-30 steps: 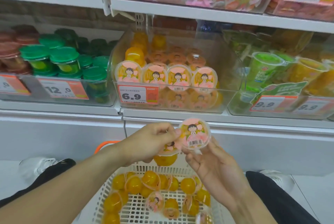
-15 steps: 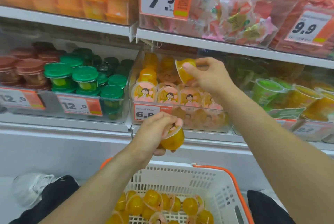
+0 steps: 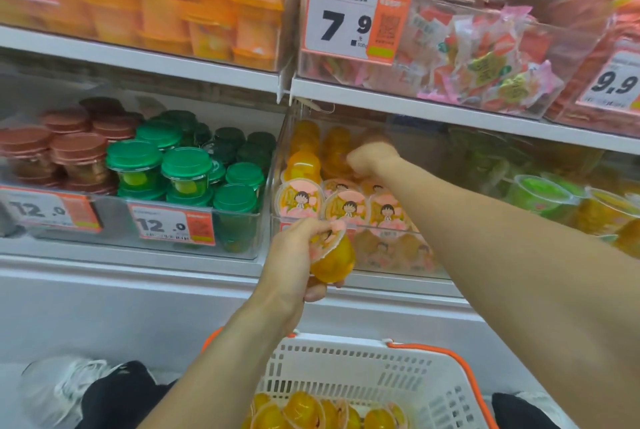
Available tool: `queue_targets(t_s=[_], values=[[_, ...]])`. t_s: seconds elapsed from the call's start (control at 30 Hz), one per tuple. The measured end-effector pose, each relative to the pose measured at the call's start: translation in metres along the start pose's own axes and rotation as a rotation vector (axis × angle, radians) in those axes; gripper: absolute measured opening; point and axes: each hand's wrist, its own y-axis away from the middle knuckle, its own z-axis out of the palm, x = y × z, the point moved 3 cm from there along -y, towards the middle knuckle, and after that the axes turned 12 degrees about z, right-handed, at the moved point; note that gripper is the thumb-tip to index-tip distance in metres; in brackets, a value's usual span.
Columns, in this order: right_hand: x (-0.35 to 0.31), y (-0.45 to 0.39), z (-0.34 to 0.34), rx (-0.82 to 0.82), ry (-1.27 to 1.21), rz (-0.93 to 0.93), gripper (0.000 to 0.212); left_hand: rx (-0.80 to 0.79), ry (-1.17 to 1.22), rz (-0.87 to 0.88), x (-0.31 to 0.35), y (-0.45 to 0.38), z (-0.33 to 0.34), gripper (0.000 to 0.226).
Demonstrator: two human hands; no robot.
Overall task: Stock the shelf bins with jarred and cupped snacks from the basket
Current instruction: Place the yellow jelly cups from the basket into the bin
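Observation:
My left hand (image 3: 294, 255) is shut on an orange jelly cup (image 3: 334, 260) with a pink cartoon lid, held tilted just in front of the clear shelf bin (image 3: 281, 165). That bin holds several matching cups (image 3: 346, 209), their lids facing out. My right hand (image 3: 372, 158) reaches deep into the back of the bin with curled fingers; whether a cup is in it is hidden. Below, the white basket (image 3: 346, 347) with orange handles holds several more orange cups (image 3: 304, 411).
Left of the bin stand green-lidded jars (image 3: 187, 169) and brown-lidded jars (image 3: 69, 151). Green and yellow cups (image 3: 540, 193) fill the bin on the right. An upper shelf (image 3: 415, 106) hangs low over the bins. My knees and shoes flank the basket.
My right hand carried its orange cup from in front of me up into the bin and now sits deeper at the back. My left hand rose slightly with its cup.

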Motion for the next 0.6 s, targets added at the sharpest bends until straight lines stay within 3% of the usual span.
queue_targets(t_s=[0.2,0.33,0.47,0.6], values=[[-0.002,-0.006,0.001,0.117,0.003,-0.028,0.029,0.012,0.048,0.002,0.0,-0.001,-0.001,0.024],[0.015,0.004,-0.004,0.165,-0.13,-0.064,0.032,0.024,0.053,0.039,-0.001,-0.001,0.003,0.028],[0.028,0.033,-0.023,0.283,-0.338,-0.196,0.019,0.05,0.1,0.094,0.004,0.003,0.007,0.017],[0.043,0.088,-0.03,0.262,-0.541,-0.341,0.004,0.064,0.166,0.198,0.012,0.007,0.012,0.014]])
